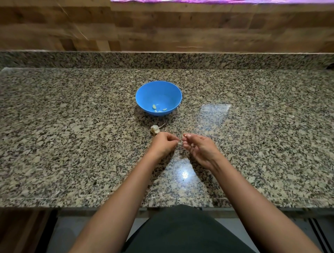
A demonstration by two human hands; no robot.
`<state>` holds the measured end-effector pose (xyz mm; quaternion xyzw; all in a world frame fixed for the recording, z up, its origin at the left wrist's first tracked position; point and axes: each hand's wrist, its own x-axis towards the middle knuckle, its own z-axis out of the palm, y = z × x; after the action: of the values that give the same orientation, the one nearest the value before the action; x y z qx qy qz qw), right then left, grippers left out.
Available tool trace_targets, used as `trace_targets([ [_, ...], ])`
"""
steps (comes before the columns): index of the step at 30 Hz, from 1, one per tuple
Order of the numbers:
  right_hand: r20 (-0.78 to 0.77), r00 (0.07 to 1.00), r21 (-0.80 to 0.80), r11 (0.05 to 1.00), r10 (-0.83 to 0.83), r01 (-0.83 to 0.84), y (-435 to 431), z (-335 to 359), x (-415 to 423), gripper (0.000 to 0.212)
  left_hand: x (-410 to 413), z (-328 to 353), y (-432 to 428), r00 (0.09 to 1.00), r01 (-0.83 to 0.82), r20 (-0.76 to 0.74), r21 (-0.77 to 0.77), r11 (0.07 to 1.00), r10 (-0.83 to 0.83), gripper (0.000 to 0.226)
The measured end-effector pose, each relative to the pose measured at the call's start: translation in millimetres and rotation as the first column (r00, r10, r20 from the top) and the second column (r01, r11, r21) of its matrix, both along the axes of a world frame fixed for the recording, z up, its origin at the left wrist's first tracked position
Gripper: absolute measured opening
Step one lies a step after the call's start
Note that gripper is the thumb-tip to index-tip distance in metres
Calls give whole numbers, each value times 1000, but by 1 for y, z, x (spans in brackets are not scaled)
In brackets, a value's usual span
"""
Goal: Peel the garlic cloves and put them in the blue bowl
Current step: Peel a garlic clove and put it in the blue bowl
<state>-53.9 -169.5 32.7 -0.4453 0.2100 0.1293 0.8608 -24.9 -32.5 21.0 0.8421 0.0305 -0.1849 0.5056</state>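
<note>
Speckled granite countertop [72, 137] fills the view, with a wood-patterned wall [162, 27] behind it and a strip of pink-purple material [216, 1] along the very top edge. Right in the middle sits the blue bowl [159, 90], upright, and there are peeled garlic cloves [154, 106] in the bottom of it, a few pale pieces lying near the front wall. Just in front of the bowl, out on the granite, lies a partial garlic head [155, 129] in its papery white skin, with a thin stem poking out toward the right.

Now to the hands: both are out over the counter, nearer the person than the bowl. The left hand [163, 144] is curled, knuckles up, almost touching the garlic head, its fingertips bunched and aimed to the right. The right hand [200, 148] faces it, palm turned up, fingers [188, 146] curled inward. The two sets of fingertips nearly meet — whatever is between them is too small to make out, so it cannot be told what, if anything, either hand pinches.

A bright light reflection [184, 174] gleams on the granite between the forearms, and a dark garment [180, 233] shows at the bottom edge.
</note>
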Motion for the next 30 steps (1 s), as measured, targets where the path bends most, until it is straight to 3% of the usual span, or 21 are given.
trace_targets([
  [4,-27,1000,-18,1000,14,-15,-4,-2,1,14,-5,-1,-3,985,-15,174,163,986,-14,11],
  [8,-22,999,-69,996,48,-49,-5,-4,2,16,-3,-4,-4,966,-33,257,-28,999,39,13],
  [12,-17,997,-91,993,75,-77,-5,-5,4,11,-2,-2,-9,976,-36,201,-250,968,88,19],
  [18,-38,993,-114,987,109,-113,-8,1,7,14,2,-11,-10,985,-13,163,-274,962,60,15],
  [24,-109,985,-36,989,137,-142,-13,5,14,43,5,-14,-8,998,-54,23,-350,935,66,11],
  [30,-104,991,-41,996,80,-84,-15,3,12,27,5,-16,-10,995,-79,23,-384,920,95,7],
])
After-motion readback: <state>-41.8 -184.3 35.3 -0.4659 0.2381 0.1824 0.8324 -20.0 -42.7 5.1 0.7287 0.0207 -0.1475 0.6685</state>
